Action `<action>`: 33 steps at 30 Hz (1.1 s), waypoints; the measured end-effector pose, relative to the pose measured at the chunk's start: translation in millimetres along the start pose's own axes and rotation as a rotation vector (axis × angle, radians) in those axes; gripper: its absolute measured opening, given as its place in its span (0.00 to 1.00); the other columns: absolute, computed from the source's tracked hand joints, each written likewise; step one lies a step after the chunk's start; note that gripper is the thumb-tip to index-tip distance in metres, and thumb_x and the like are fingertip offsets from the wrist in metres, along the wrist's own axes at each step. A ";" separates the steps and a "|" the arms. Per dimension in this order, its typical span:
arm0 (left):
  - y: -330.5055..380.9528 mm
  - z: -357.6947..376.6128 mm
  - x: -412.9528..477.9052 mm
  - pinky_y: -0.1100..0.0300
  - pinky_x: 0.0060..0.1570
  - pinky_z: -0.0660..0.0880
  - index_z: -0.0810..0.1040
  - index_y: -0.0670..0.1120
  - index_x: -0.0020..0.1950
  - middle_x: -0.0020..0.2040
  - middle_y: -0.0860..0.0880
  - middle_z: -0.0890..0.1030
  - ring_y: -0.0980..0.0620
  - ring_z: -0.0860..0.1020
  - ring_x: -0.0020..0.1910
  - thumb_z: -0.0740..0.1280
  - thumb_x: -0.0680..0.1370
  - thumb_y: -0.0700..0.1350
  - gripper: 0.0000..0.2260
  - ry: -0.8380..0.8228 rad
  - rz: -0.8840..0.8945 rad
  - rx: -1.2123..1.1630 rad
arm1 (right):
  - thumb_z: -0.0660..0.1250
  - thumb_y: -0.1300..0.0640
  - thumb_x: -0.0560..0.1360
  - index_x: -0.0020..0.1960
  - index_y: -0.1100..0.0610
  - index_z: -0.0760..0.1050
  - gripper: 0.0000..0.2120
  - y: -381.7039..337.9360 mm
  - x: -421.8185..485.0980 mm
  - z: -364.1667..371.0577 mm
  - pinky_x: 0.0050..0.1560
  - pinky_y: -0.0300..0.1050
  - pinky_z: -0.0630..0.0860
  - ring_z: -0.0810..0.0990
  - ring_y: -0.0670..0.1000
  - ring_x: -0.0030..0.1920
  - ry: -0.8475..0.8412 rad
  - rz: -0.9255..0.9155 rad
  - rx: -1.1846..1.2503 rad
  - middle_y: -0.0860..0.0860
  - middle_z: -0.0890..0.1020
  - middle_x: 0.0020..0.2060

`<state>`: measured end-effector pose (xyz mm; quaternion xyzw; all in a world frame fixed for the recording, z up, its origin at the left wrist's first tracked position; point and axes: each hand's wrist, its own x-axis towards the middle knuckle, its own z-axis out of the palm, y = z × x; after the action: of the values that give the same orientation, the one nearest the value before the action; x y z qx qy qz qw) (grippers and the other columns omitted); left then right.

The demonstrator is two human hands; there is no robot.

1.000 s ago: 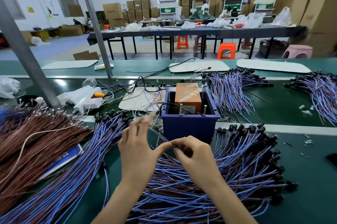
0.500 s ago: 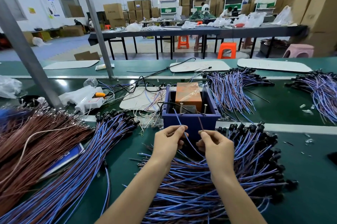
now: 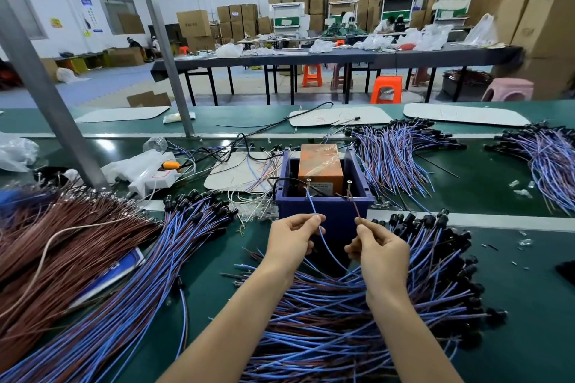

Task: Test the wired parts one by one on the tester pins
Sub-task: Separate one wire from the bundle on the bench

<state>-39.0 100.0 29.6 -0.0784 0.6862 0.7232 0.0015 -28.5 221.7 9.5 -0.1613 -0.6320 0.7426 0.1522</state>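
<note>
You work at a green tabletop (image 3: 513, 304) in a warehouse hall stacked with cardboard boxes (image 3: 193, 23). Your left hand (image 3: 291, 242) pinches a blue wire (image 3: 314, 205) to the left tester pin (image 3: 308, 181); your right hand (image 3: 381, 253) pinches a brown wire (image 3: 354, 205) toward the right pin (image 3: 349, 184), both in the blue tester box (image 3: 323, 211). Wire bundles (image 3: 357, 320) crowd the near edge; bare green lies far right.

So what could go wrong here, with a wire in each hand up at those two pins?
1. The left hand holds the blue wire and the right hand the brown wire by thin ends; either may slip off its pin and give a false reading.
2. Both wires trail into the pile below; neighbours could snag and get dragged along.
</note>
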 end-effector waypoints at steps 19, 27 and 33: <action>0.5 -4.4 2.0 0.67 0.32 0.71 0.84 0.50 0.44 0.35 0.54 0.83 0.61 0.70 0.25 0.67 0.78 0.44 0.06 0.005 0.027 0.003 | 0.62 0.63 0.79 0.45 0.51 0.80 0.11 -2.9 0.6 -3.4 0.32 0.39 0.74 0.78 0.44 0.26 0.029 -0.006 0.031 0.51 0.78 0.29; -1.0 -7.9 2.6 0.68 0.28 0.67 0.84 0.48 0.46 0.31 0.53 0.78 0.60 0.67 0.22 0.65 0.79 0.44 0.08 -0.026 0.024 0.115 | 0.62 0.64 0.79 0.51 0.54 0.80 0.10 -0.7 3.7 -2.7 0.29 0.39 0.74 0.75 0.42 0.23 0.040 -0.033 0.014 0.47 0.76 0.24; -1.7 -7.0 1.1 0.67 0.28 0.66 0.84 0.47 0.46 0.31 0.53 0.78 0.59 0.66 0.22 0.65 0.79 0.44 0.08 -0.047 0.044 0.154 | 0.63 0.64 0.79 0.50 0.53 0.81 0.09 0.2 2.8 -1.3 0.33 0.43 0.74 0.74 0.42 0.23 -0.052 -0.038 -0.080 0.46 0.76 0.20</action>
<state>-39.1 93.1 27.4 -0.0460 0.7411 0.6697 0.0079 -30.5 224.0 9.0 -0.1359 -0.6678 0.7177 0.1430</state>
